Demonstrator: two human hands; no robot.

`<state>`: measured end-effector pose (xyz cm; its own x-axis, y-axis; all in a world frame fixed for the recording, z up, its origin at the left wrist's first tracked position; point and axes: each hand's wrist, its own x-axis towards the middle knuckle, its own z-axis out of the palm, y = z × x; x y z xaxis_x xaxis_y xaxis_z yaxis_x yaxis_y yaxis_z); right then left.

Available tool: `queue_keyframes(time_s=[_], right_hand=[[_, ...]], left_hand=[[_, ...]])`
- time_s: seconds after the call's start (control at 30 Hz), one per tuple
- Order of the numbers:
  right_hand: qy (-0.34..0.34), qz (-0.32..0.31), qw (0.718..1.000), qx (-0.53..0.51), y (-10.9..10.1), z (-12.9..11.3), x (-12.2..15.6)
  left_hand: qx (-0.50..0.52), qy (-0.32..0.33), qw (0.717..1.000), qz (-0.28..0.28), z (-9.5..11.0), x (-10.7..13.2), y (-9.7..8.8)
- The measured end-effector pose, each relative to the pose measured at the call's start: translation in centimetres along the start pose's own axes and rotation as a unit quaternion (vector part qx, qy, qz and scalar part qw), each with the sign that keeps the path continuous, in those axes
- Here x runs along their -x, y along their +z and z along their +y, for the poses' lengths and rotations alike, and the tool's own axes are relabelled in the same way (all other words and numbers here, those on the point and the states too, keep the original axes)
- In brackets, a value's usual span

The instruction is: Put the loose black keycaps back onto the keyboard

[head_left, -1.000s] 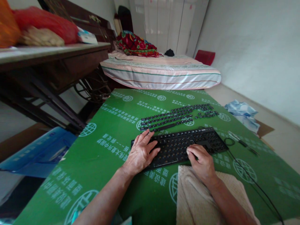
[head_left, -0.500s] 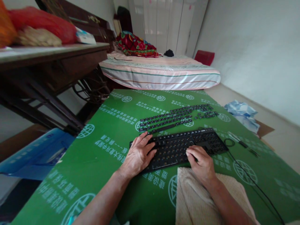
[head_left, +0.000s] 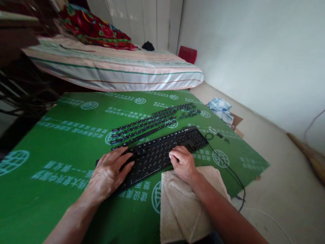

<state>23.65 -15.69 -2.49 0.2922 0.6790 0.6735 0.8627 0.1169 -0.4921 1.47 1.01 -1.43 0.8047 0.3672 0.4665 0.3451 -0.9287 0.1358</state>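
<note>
A black keyboard [head_left: 149, 161] lies at a slant on the green board, with many keycaps off its middle section. My left hand [head_left: 108, 173] rests over its left end, fingers spread and touching it. Above the keyboard's near edge, right of the middle, my right hand [head_left: 184, 162] is closed with fingers curled together. Whatever the right fingers hold, if anything, is hidden. Loose black keycaps [head_left: 144, 125] lie in rows just beyond the keyboard. Under my right wrist is a folded beige cloth [head_left: 181, 206].
Slim tools [head_left: 219, 135] lie right of the keyboard, beside its black cable [head_left: 230, 167], which runs off the board's right edge. A bed [head_left: 122, 69] stands behind the green board [head_left: 63, 142]. Crumpled blue-white plastic [head_left: 220, 108] is on the floor at right.
My view has turned to the right, so the board and keyboard appear farther left. Both hands stay in about the same places on the keyboard.
</note>
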Motion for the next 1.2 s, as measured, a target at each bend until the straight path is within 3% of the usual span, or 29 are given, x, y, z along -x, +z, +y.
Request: queue_keyframes(time_s=[0.4,0.83,1.03,1.2], right_hand=[[0.016,-0.004,0.997,0.072,0.4,0.6,-0.3],[0.063,-0.061,0.98,0.176,0.2,0.6,-0.7],[0.088,-0.021,0.977,0.194,-0.5,1.0,-1.2],[0.161,0.015,0.961,0.225,-1.3,1.8,-1.8]], left_hand=[[-0.025,0.044,0.999,0.008,-1.0,-0.9,0.0],[-0.057,0.122,0.991,0.019,-2.2,-1.4,0.0],[-0.05,0.122,0.991,0.021,-3.7,-0.9,1.0],[-0.03,0.052,0.998,-0.025,-5.0,-0.4,1.6]])
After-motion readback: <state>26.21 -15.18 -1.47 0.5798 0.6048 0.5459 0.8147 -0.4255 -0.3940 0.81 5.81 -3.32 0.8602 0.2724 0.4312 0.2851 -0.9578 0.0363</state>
